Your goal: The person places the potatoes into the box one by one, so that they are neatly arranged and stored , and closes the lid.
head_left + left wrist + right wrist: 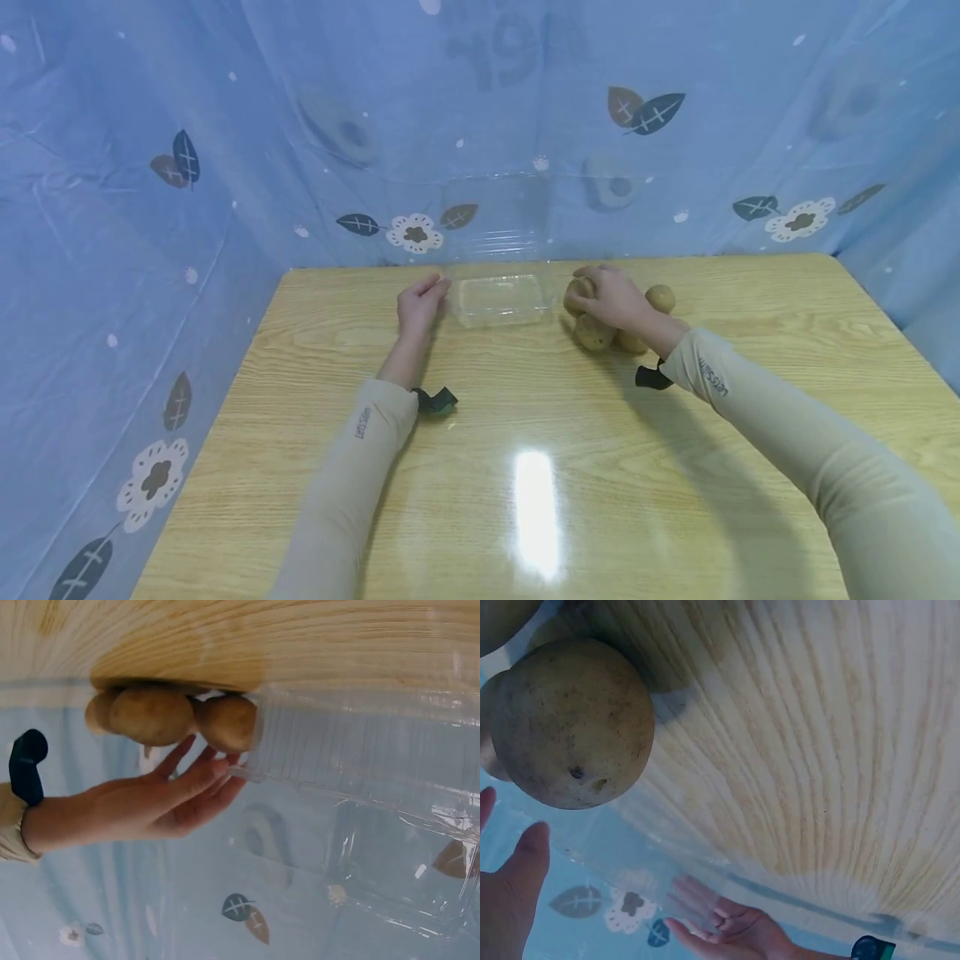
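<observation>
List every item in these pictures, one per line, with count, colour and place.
potatoes: four that can be counted, brown, clustered on the far right of the table, right of the container
clear plastic container: one, see-through, lid open, far middle of the table, between the two hands
table: one, light wood grain, glossy
backdrop cloth: one, blue with leaf and flower prints, hung around the table
wrist straps: two, black, one on each wrist
sleeves: two, beige, on both forearms
left hand: one, fingers relaxed, beside the container's left end
right hand: one, resting on top of the potato pile
</observation>
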Demonstrator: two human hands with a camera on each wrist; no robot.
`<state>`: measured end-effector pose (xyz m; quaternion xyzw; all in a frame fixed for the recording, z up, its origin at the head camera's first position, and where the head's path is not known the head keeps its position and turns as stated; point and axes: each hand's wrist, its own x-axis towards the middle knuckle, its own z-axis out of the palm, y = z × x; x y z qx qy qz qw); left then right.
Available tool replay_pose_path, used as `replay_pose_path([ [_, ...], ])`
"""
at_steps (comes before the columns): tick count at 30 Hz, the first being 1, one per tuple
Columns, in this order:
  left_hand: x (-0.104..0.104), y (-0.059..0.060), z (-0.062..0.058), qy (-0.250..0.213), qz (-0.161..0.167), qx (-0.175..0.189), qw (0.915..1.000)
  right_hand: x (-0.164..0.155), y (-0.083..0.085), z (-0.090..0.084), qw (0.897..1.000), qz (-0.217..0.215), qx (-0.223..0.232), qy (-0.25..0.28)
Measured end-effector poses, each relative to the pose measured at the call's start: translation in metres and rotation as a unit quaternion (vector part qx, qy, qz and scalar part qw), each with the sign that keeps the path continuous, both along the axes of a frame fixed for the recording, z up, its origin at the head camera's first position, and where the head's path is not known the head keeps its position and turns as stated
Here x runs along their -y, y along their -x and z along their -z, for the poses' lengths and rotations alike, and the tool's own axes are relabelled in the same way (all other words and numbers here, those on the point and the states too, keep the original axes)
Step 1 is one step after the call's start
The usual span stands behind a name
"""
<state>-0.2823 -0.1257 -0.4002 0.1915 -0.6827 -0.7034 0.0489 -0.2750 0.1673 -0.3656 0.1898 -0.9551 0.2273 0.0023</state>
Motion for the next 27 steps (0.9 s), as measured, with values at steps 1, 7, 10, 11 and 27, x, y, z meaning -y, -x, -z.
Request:
replay_pose_path([
  [1, -0.001, 0.000, 0.001, -0.006, 0.001, 0.002, 1.0000, 0.000, 0.001, 0.000, 1.000, -0.002, 0.004, -0.001],
  [7, -0.005, 0.002, 0.002, -0.014, -0.002, 0.005, 0.9999, 0.000, 0.010, -0.002, 1.000, -0.013, 0.026, -0.006],
  [10, -0.006, 0.003, 0.003, -0.027, -0.002, 0.007, 0.9996, 0.000, 0.015, -0.002, 0.999, -0.009, 0.035, -0.007],
  [11, -0.007, 0.003, 0.003, -0.031, -0.003, 0.007, 0.9995, 0.000, 0.016, -0.002, 0.999, -0.007, 0.037, -0.009],
  [27, -0.002, 0.000, 0.009, -0.077, 0.006, 0.038, 0.9963, 0.009, 0.019, 0.004, 0.996, 0.025, 0.082, -0.030],
])
